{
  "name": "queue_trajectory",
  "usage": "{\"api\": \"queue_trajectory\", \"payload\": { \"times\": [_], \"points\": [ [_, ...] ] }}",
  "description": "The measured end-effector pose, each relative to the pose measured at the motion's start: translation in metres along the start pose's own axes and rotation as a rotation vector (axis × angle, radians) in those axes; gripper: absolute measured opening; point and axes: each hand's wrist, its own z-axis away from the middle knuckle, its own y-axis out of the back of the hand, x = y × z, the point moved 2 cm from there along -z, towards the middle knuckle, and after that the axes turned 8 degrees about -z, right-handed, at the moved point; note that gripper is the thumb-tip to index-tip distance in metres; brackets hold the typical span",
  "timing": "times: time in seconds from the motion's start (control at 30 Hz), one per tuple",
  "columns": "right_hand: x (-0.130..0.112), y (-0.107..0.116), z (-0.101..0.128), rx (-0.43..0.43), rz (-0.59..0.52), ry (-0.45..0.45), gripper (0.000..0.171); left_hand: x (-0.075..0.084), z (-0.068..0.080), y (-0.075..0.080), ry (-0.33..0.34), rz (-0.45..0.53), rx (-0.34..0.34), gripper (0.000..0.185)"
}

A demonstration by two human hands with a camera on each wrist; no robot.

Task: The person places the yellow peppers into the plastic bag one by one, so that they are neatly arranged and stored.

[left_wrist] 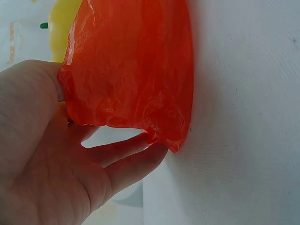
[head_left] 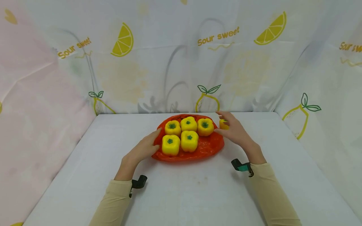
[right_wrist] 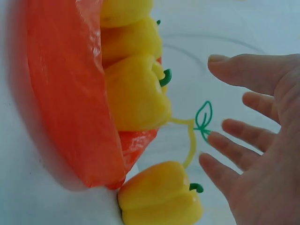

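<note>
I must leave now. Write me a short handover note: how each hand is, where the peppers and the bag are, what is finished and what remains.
Left hand: touches the left edge of the orange plastic bag; the left wrist view shows the bag's edge between thumb and fingers.
Right hand: open, fingers straight, beside the sixth pepper, not gripping it.
Things: five yellow peppers sit on the bag, three behind and two in front. The sixth lies on the white table, just off the bag's right edge.
Done: five peppers on the bag.
Left: probably the sixth pepper, which is off the bag.
</note>
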Motion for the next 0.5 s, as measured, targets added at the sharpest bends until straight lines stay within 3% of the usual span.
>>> {"api": "queue_trajectory", "payload": {
  "times": [0.3,0.5],
  "points": [
    [0.017,0.011,0.0,0.128,0.08,-0.042,0.069,0.0,0.0,-0.001,0.018,0.017,-0.007,0.07],
    [0.031,0.013,-0.003,0.148,0.095,-0.039,0.067,0.0,0.0,0.001,0.008,0.008,-0.004,0.07]
  ]
}}
